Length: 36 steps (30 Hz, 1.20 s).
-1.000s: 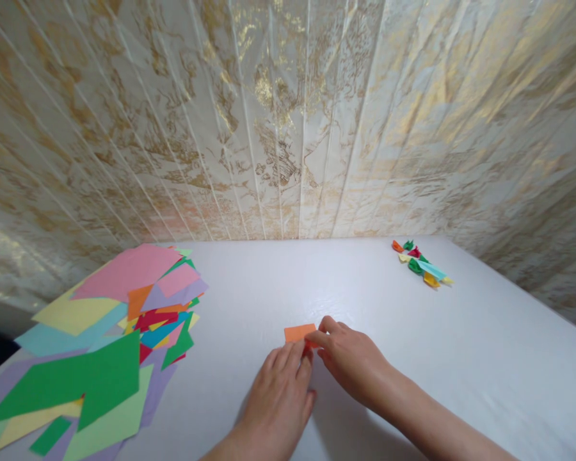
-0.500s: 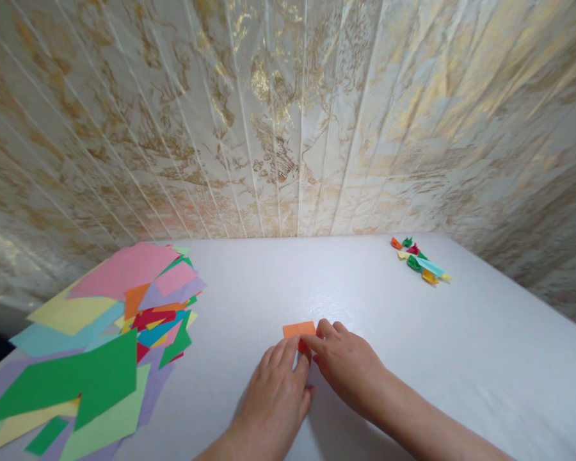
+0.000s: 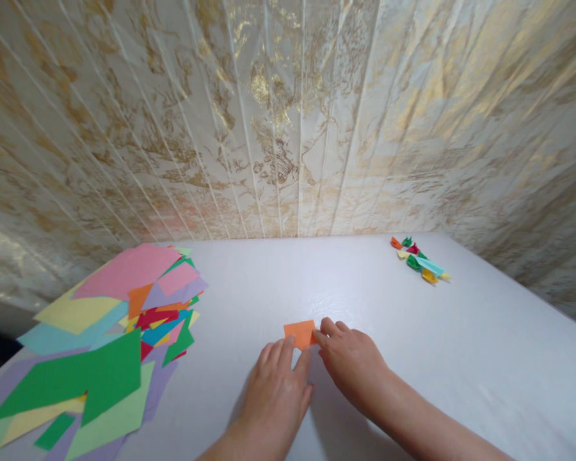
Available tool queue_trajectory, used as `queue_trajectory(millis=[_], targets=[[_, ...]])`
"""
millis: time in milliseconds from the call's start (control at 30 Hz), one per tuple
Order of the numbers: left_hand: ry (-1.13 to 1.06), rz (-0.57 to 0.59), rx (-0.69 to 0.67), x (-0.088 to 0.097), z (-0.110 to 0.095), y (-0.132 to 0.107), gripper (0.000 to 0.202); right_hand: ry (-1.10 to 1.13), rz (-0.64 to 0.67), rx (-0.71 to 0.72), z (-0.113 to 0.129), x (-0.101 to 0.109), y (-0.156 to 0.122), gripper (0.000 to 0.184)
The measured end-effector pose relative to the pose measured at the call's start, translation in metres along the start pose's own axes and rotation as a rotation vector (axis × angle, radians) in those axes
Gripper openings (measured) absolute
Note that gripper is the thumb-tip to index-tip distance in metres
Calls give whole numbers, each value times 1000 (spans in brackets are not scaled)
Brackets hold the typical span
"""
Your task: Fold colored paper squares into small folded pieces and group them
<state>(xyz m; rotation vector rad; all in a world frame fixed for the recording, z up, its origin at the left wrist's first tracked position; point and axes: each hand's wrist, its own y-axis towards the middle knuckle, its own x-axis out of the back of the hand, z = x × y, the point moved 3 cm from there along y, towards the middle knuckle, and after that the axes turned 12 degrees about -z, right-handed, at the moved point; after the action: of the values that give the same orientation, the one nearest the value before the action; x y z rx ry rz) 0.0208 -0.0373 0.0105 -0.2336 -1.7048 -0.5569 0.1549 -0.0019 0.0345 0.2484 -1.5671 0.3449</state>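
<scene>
A small orange piece of paper (image 3: 300,330) lies on the white table in front of me. My left hand (image 3: 279,381) rests palm down at its near edge, fingers stretched out and fingertips on the paper. From the right side, my right hand (image 3: 348,352) reaches in with curled fingers. Its thumb and index finger pinch the paper's right edge. Parts of the near edge are covered by my left fingers.
On the left spreads a pile of coloured paper sheets and scraps, with a large green sheet (image 3: 110,371) and a pink sheet (image 3: 129,269). Several small folded paper pieces (image 3: 415,261) lie at the back right. A patterned curtain (image 3: 278,115) hangs behind the table (image 3: 249,275).
My right fingers have slid from the middle of the orange paper to its right edge, so more of the paper shows. My left hand has stayed almost still.
</scene>
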Motion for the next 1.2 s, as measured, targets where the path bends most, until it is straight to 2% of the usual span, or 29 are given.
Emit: queue_trajectory(millis=[200,333,433,500,533,633,733,867,1067,1133,1200], targets=[[13,31,53,15,2,3,37,-3,-54,-8,-1,4,-1,25],[19,21,41,16,3,3,37,140,-39,-58,-10,7,2,27],[8,6,32,13,4,2,40,437,-94,-142,-23,3,11,33],[3,-3,28,12,5,2,40,717,-202,-227,-32,-1,19,37],[-1,-7,26,12,5,2,40,871,-211,-288,-36,-5,22,38],[-13,-31,23,9,7,4,42,1286,-148,-442,-37,-14,30,36],[-30,-64,52,5,10,6,47,1535,-91,-485,-34,-13,31,33],[-65,-91,106,0,16,10,36,1613,-81,-493,-34,-8,28,36],[-163,-156,142,4,22,20,22,1691,-116,-439,-32,-1,26,38],[-221,-170,158,4,25,24,14,1746,-128,-403,-27,2,24,36],[-333,-185,188,2,29,27,16,1793,-134,-354,-23,5,23,35]])
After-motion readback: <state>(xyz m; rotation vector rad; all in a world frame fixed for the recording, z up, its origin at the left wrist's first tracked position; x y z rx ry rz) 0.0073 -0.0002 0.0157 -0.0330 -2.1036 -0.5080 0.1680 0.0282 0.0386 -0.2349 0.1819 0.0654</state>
